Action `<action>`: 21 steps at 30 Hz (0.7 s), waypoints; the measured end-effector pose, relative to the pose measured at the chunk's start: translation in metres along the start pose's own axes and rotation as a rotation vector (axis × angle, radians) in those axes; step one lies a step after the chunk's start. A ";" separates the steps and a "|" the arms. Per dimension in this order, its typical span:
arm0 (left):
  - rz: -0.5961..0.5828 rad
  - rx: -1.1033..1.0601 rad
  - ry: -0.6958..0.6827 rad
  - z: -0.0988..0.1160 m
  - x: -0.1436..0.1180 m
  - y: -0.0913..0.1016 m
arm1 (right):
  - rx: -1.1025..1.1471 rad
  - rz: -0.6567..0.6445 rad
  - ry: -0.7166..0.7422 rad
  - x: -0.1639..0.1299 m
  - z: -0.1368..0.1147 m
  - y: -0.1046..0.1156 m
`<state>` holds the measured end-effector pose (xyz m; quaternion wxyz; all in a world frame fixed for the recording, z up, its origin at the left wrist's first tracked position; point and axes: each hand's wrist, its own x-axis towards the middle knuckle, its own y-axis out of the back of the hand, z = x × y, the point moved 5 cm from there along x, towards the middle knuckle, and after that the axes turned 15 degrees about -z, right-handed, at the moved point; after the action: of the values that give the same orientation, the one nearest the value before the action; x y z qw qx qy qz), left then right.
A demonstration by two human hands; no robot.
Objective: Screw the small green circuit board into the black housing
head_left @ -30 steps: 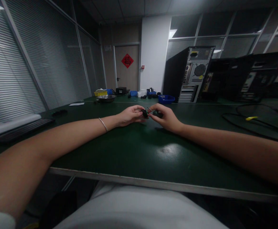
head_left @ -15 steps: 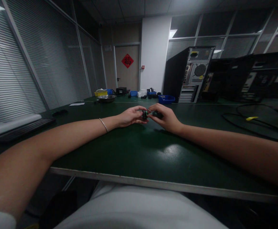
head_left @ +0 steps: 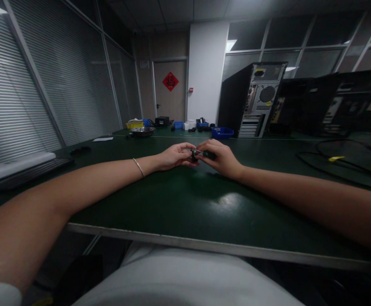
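My left hand is closed on a small black part with a bit of green, held just above the table between thumb and fingers. My right hand grips a small screwdriver with a dark handle. Its thin metal shaft points left and meets the black part, though the fingers partly hide where they touch. Both hands are close together over the middle of the green table.
A blue bin, a metal bowl and a yellow basket stand at the back. Computer towers rise at the right, near black cables. A keyboard lies at the left.
The black part has turned slightly in my left fingers. The screwdriver's shaft and handle now show more plainly in my right hand. Both arms stay almost where they were.
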<state>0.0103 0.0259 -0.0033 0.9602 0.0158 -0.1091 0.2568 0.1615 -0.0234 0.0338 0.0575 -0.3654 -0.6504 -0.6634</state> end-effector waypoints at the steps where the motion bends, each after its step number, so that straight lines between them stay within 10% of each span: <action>1: -0.010 0.005 0.006 0.000 0.000 0.000 | -0.011 -0.003 0.002 0.000 0.000 0.000; 21: -0.023 -0.026 -0.002 0.000 0.000 0.001 | -0.075 -0.004 0.034 0.000 -0.001 0.000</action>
<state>0.0099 0.0270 -0.0033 0.9630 0.0047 -0.1131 0.2445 0.1615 -0.0247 0.0338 0.0534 -0.3544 -0.6248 -0.6937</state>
